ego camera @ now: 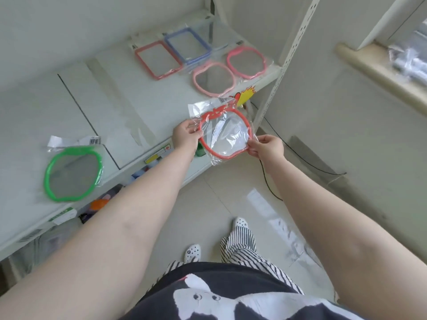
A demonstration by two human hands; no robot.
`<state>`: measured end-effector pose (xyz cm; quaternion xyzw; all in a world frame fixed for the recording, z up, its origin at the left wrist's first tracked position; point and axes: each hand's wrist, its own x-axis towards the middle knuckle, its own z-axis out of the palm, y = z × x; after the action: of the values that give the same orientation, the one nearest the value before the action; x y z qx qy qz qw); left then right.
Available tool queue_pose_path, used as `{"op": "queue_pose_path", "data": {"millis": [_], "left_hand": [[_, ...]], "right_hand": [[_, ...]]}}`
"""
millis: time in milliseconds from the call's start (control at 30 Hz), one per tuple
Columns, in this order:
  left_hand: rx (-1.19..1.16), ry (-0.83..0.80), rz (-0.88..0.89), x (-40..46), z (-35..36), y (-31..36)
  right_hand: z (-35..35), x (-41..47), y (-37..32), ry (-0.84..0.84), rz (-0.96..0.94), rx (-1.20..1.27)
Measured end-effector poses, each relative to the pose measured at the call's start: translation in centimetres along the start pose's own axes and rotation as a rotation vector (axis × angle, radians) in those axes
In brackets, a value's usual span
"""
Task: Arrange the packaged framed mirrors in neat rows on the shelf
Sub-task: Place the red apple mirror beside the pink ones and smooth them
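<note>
Four packaged mirrors (196,56) already sit in rows at upper centre of the shelf (111,93); the red mirror (225,135), mid-frame, is pinched by both hands' fingers (196,132), and the green mirror (72,173) at left waits.

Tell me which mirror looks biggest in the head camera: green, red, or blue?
1. green mirror, biggest.
2. red mirror, held by both hands, nearly as big.
3. blue mirror, smallest.
The blue one sits farthest away, so its real size is unsure.
</note>
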<state>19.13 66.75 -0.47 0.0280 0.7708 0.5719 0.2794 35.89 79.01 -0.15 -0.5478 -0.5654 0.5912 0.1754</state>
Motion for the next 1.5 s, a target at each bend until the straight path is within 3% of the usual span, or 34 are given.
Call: {"op": "queue_pose_path", "data": {"millis": [333, 600, 1033, 1200, 1333, 1400, 1500], "left_hand": [[-0.077, 0.325, -0.026, 4.8, 0.6, 2.4], [-0.068, 0.487, -0.063, 9.4, -4.1, 2.8], [0.053, 0.406, -0.128, 17.9, -5.3, 2.2], [0.269, 0.477, -0.134, 17.8, -5.1, 2.7], [0.63, 0.579, 0.075, 17.3, -3.7, 4.0], [0.733, 0.504, 0.211, 18.1, -2.8, 5.4], [0.738, 0.295, 0.278, 20.2, -1.8, 7.2]], "right_hand": [[3.8, 8.9, -6.4, -0.255, -0.167, -0.366], [10.7, 10.2, -8.7, -0.392, -0.134, -0.358], [16.9, 13.3, -9.1, -0.231, -0.059, -0.449], [17.3, 13.4, -9.3, -0.254, -0.084, -0.567], [17.1, 13.2, -9.2, -0.261, -0.101, -0.597], [17.1, 13.2, -9.2, -0.263, -0.091, -0.598], [17.2, 13.4, -9.0, -0.267, -0.079, -0.592]]}}
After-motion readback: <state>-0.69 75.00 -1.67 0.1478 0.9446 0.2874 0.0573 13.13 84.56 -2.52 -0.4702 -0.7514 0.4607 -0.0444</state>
